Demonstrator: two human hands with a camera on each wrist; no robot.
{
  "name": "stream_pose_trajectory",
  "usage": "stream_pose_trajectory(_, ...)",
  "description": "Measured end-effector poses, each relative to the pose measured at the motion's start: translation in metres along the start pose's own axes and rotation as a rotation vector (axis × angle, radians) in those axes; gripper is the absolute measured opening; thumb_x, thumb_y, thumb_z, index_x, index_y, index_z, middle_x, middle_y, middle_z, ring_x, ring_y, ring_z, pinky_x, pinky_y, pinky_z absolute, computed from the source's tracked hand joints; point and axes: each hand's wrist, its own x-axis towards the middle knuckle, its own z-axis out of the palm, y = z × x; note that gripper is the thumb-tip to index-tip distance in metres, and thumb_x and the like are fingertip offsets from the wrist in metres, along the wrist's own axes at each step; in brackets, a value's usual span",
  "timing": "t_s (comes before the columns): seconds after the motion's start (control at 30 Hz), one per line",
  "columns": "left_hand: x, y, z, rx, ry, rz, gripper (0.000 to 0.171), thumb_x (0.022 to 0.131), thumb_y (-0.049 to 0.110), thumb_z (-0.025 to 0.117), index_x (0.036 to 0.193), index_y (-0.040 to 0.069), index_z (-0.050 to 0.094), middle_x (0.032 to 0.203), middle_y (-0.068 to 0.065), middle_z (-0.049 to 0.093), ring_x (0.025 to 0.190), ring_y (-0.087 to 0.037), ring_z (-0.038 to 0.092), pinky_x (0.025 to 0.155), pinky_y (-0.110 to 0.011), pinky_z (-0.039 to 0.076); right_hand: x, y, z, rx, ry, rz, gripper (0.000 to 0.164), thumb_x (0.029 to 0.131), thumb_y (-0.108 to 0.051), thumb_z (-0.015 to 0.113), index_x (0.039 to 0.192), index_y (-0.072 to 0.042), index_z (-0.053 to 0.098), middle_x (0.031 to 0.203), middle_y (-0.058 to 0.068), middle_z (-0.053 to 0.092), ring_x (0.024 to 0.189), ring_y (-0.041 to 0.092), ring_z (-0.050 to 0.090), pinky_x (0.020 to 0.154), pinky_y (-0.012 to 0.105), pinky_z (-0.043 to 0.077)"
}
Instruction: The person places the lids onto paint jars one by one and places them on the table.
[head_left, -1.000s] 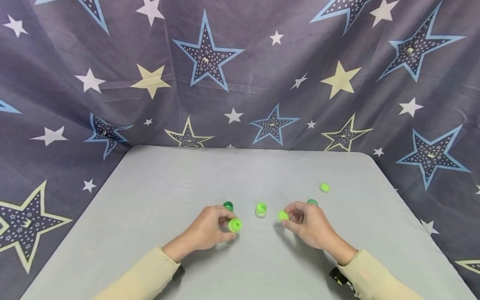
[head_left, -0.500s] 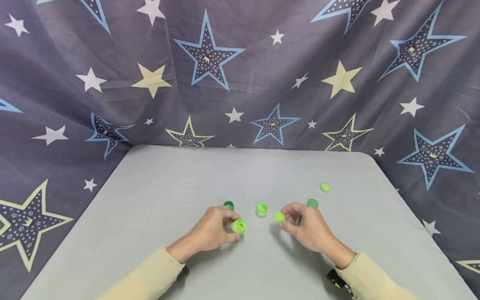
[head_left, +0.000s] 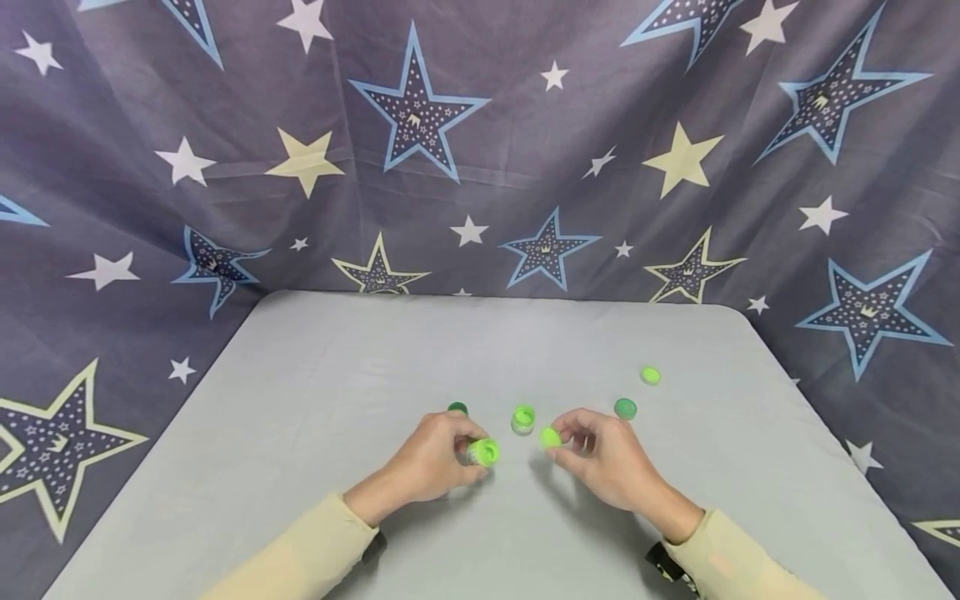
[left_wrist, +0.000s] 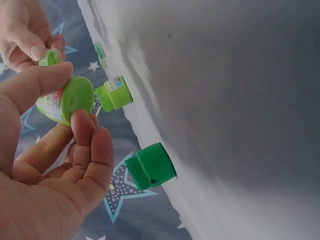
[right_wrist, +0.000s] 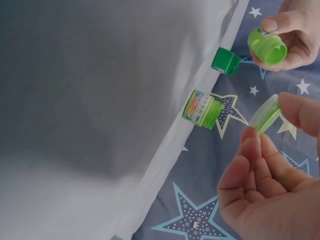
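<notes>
The left hand [head_left: 441, 456] is clamped on a light green jar [head_left: 486, 452], held tilted above the counter [head_left: 450, 350], its uncapped mouth turned toward the right. The right hand [head_left: 604, 455] pinches a pale lime lid [head_left: 551, 438] between thumb and fingers. Over the last second the hands have moved closer together; lid and mouth remain apart, so the jar is still unlidded, though better placed, in judgement, for the two to meet. A standing jar [head_left: 522, 421] sits uncapped between the hands, slightly far. The right hand's shift has fully exposed a dark green lid [head_left: 626, 408] on the far right.
</notes>
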Motion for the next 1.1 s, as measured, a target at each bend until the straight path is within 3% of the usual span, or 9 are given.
stream_pose_trajectory(0.63, 0.005, 0.01, 0.008, 0.003, -0.016, 0.007, 0.032, 0.075, 0.008, 0.09, 0.104, 0.008, 0.078, 0.089, 0.008, 0.063, 0.078, -0.015, 0.056, 0.065, -0.023, 0.048, -0.002, -0.012, 0.009, 0.02, -0.015, -0.083, 0.026, 0.083, -0.013, 0.086, 0.105, -0.017, 0.072, 0.088, -0.012, 0.068, 0.08, 0.011, 0.059, 0.07, 0.027, 0.052)
stream_pose_trajectory(1.1, 0.005, 0.012, 0.01, 0.0, -0.01, 0.032, 0.03, 0.075, 0.007, 0.09, 0.102, 0.007, 0.078, 0.086, 0.008, 0.062, 0.074, -0.011, 0.055, 0.061, -0.022, 0.048, -0.002, -0.018, 0.017, 0.009, -0.061, -0.092, 0.026, 0.086, -0.017, 0.084, 0.108, -0.019, 0.071, 0.092, -0.012, 0.067, 0.081, 0.009, 0.058, 0.071, 0.027, 0.052)
